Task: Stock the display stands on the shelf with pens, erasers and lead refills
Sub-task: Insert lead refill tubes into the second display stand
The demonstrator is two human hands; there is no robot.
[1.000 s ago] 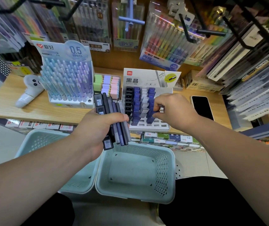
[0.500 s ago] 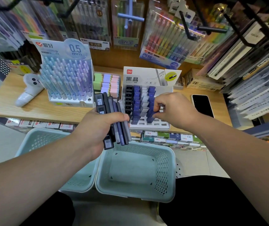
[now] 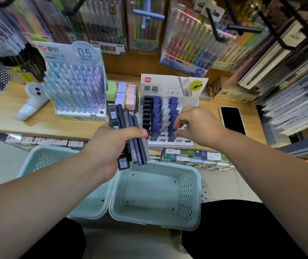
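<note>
- While beside the refill stand [image 3: 160,88], left hand [image 3: 110,148] grips a bundle of lead refill cases [image 3: 125,118].
- Right hand [image 3: 196,126] pinches a blue case [image 3: 171,137] in that stand.

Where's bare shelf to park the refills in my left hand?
Bare wood along the shelf front, in front of the pen stand and white gadget; a narrower strip between refill stand and phone. Pen stand, eraser tray and refill stand crowd together.
</note>
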